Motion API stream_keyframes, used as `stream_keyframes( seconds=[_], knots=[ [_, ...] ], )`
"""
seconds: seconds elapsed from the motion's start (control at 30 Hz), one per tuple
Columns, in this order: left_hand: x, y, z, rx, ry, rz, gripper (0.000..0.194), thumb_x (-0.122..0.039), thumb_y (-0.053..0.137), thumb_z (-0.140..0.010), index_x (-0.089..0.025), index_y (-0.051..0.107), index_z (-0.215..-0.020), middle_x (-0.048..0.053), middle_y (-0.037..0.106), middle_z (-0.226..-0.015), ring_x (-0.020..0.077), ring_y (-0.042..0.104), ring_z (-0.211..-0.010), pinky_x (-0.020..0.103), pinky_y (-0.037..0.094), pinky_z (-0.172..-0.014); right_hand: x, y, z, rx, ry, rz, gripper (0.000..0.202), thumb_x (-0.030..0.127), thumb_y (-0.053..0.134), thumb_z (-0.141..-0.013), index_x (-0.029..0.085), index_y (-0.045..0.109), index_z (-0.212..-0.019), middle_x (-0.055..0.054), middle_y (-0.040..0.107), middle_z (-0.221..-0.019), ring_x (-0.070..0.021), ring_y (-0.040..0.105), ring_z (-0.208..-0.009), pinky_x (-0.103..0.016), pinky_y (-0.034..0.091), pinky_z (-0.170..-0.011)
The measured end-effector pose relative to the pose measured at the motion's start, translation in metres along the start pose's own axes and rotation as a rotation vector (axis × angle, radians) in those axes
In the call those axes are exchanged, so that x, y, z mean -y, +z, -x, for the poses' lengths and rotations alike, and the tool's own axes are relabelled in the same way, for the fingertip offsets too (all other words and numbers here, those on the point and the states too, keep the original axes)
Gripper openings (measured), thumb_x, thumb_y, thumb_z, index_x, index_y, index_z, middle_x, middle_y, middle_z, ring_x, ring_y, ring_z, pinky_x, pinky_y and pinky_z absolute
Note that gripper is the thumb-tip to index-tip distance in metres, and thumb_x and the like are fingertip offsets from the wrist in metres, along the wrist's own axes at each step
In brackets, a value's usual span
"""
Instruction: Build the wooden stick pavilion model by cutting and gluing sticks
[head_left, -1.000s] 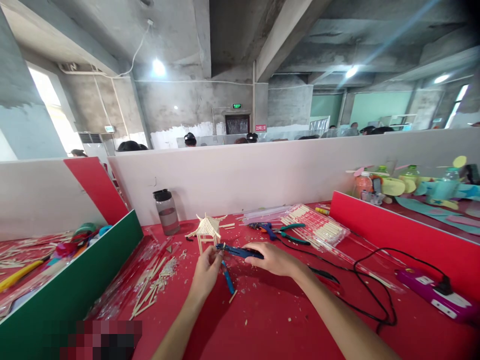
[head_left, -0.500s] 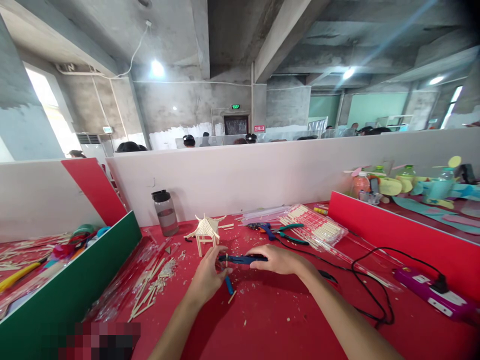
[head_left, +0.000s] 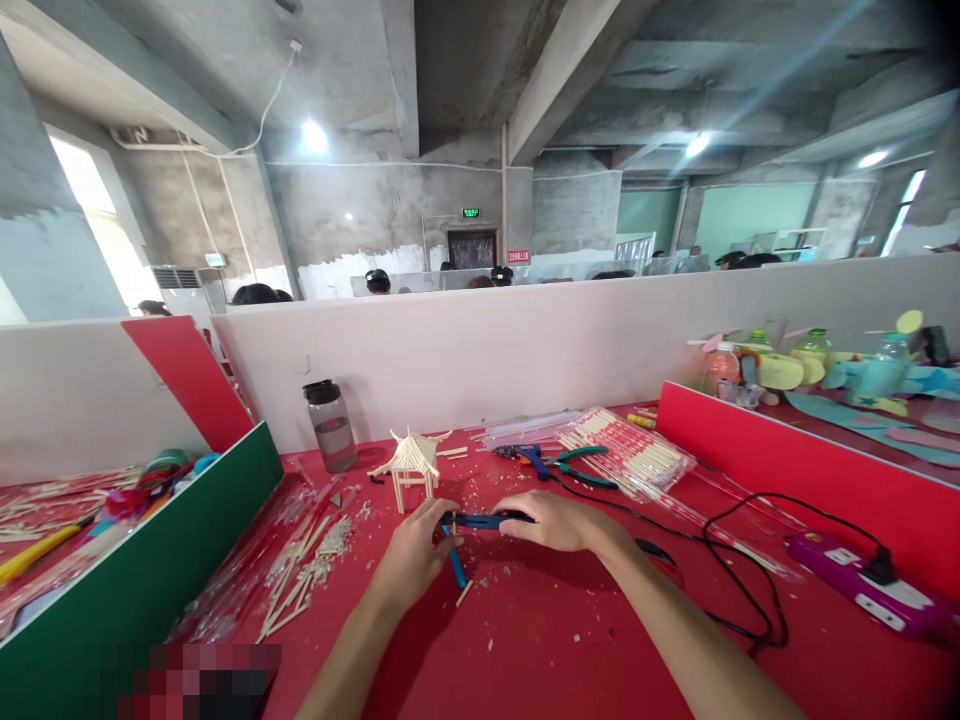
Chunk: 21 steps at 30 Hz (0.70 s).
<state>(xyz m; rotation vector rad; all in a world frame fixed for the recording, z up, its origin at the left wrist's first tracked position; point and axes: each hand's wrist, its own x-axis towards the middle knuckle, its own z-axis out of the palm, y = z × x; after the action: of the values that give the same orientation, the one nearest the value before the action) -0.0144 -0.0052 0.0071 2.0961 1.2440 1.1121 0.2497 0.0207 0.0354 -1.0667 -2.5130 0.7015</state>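
My right hand [head_left: 551,520] is closed round the dark handles of blue pliers [head_left: 480,521], whose jaws point left. Between the thumb and fingers of my left hand [head_left: 424,545] is a small wooden stick [head_left: 453,522], right at the jaws. A blue tool [head_left: 457,568] lies below the jaws with a short stick piece [head_left: 463,594] by its end. Just behind my left hand stands a small pavilion model [head_left: 412,465] of pale sticks, upright on the red table [head_left: 525,640].
A bottle [head_left: 330,425] stands at the back left. Loose sticks [head_left: 296,585] lie left. Behind my right hand are a glue gun [head_left: 529,460], green-handled pliers [head_left: 589,468] and bagged sticks [head_left: 637,450]. A purple power strip [head_left: 862,585] and black cable lie right, beside a red divider [head_left: 810,450].
My left hand has shifted very slightly, with the stick still at the jaws. The right hand and pliers are almost where they were.
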Motion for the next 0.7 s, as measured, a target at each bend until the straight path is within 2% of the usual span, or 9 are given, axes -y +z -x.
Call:
stream_keyframes(
  seconds=[0.3, 0.43, 0.7],
  knots=[
    [0.0, -0.004, -0.001, -0.009, 0.016, 0.005, 0.031, -0.024, 0.067, -0.074, -0.027, 0.074, -0.104, 0.008, 0.074, -0.102, 0.0262, 0.067, -0.088, 0.032, 0.049, -0.08, 0.002, 0.01, -0.005, -0.067, 0.028, 0.18, 0.044, 0.054, 0.046, -0.097, 0.02, 0.073, -0.103, -0.011, 0.076, -0.096, -0.0275, 0.068, -0.087, -0.031, 0.042, -0.074],
    [0.004, -0.006, -0.001, -0.001, 0.005, -0.027, 0.031, -0.022, 0.066, -0.075, -0.027, 0.074, -0.104, 0.008, 0.074, -0.102, 0.0261, 0.067, -0.088, 0.031, 0.048, -0.08, 0.005, 0.012, -0.006, -0.073, 0.032, 0.278, 0.047, 0.057, 0.04, -0.099, 0.02, 0.068, -0.102, -0.012, 0.074, -0.096, -0.029, 0.068, -0.087, -0.031, 0.039, -0.07],
    [0.006, -0.006, 0.0, 0.02, 0.043, -0.165, 0.031, -0.021, 0.059, -0.083, -0.028, 0.07, -0.111, 0.007, 0.072, -0.107, 0.0247, 0.067, -0.089, 0.03, 0.048, -0.079, 0.016, 0.016, -0.005, -0.091, 0.046, 0.357, 0.036, 0.045, 0.036, -0.103, 0.02, 0.062, -0.1, -0.01, 0.073, -0.096, -0.0268, 0.067, -0.085, -0.03, 0.033, -0.066]
  ],
)
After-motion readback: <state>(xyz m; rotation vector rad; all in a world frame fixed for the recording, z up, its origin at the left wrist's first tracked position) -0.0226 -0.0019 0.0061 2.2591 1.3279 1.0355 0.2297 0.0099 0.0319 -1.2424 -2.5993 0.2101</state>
